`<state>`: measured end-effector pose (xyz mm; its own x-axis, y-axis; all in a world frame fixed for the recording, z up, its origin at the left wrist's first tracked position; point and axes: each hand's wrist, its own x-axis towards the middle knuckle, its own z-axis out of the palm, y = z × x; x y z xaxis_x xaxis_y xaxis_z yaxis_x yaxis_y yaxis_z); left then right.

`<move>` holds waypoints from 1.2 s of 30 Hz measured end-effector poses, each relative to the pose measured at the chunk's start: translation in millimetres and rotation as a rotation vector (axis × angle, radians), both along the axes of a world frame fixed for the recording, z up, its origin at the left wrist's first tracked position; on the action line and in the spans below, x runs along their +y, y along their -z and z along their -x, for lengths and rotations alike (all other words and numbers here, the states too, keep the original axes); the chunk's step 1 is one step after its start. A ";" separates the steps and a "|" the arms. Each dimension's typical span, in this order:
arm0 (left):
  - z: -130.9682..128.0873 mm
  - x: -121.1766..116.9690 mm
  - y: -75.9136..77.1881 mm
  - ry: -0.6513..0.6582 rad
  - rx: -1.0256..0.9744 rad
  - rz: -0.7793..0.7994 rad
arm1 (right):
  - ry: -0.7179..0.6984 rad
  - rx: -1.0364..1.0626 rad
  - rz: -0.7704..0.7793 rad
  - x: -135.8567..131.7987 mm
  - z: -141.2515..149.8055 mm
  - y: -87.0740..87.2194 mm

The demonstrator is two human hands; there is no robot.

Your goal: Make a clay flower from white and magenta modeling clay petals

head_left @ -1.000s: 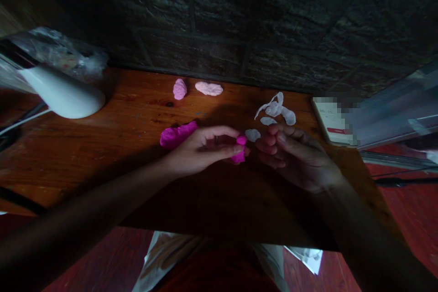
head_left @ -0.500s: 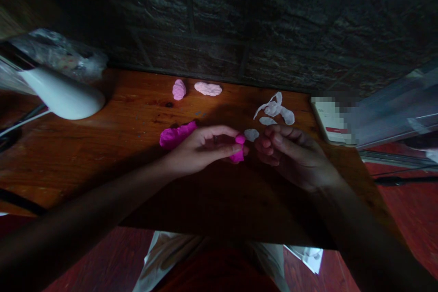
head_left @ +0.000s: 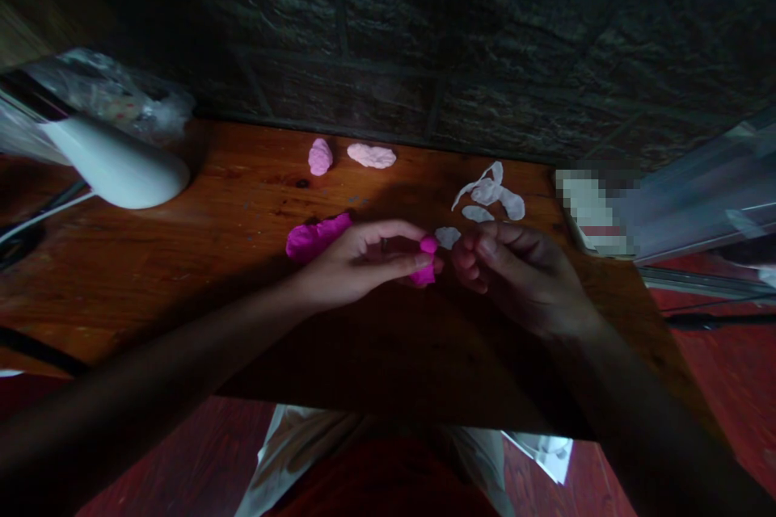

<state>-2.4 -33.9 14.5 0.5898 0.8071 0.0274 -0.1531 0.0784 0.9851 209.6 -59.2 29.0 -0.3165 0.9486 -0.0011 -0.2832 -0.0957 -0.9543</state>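
Bright magenta clay [head_left: 428, 245] is pinched between the thumb and forefinger of my left hand [head_left: 357, 265]; a small ball shows at the top and a flat piece below it. To its right, my right hand [head_left: 525, 279] is closed, thumb against fingertips. Whatever those fingertips may hold is too dark and small to make out. A larger flattened magenta clay piece [head_left: 316, 237] lies on the wooden table behind my left wrist. Just beyond the fingers is a thin whitish disc [head_left: 447, 237].
At the back lie a mauve clay lump [head_left: 320, 157] and a pale pink one [head_left: 372, 155]. More whitish thin pieces [head_left: 485, 192] rest near the wall [head_left: 388, 40]. A phone [head_left: 594, 214] is on the right, a white lamp-like object [head_left: 130, 174] on the left.
The view has shifted very slightly. Both hands keep nearly the same pose, with the right fingertips a touch closer to the magenta clay.
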 end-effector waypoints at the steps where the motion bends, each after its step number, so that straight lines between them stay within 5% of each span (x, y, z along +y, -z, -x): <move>1: 0.2 -0.1 -0.2 0.001 0.002 0.002 | -0.001 -0.020 -0.016 -0.2 0.0 0.2; 9: -0.3 -0.2 0.0 -0.020 0.034 -0.006 | 0.084 -0.236 -0.145 -2.5 1.2 -2.2; 36: -2.3 -1.0 -1.0 0.012 -0.008 0.040 | 0.271 -0.374 -0.438 -4.1 11.0 3.8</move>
<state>-0.1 -34.9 15.5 0.5996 0.8003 0.0004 -0.1600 0.1194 0.9799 198.5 -63.3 25.2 -0.1181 0.9326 0.3410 0.1169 0.3540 -0.9279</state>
